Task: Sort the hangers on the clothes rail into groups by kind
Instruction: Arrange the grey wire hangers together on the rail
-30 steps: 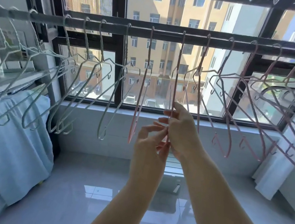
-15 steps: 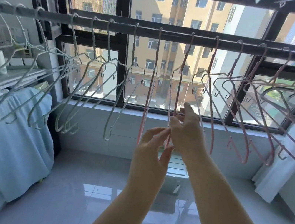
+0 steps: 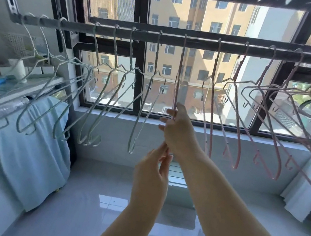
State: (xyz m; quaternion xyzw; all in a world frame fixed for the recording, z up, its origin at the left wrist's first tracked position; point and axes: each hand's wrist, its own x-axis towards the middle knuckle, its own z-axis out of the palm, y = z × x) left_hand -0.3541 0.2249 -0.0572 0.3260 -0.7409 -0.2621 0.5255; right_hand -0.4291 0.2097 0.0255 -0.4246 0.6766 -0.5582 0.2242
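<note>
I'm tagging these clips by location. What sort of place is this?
Probably an enclosed home balcony or laundry corner: a dark metal clothes rail hung with pale green wire hangers and pink wire hangers runs across a wide dark-framed window facing apartment blocks, above a glossy pale tiled floor.

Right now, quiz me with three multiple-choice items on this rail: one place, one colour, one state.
1. Where do the pale green hangers hang on the clothes rail?
A. Left of the held hanger
B. Right of it
C. On the windowsill

2. The held hanger's colour?
A. Black
B. Pink
C. Yellow

3. The held hanger is:
A. on the floor
B. lifted clear of the rail
C. hooked over the rail

Answers: 1 A, they hang left of the hands; 2 B, pink like the pink hangers to its right; 3 C, its hook sits over the rail; the right hand grips it, the left hand holds its lower end.
</note>
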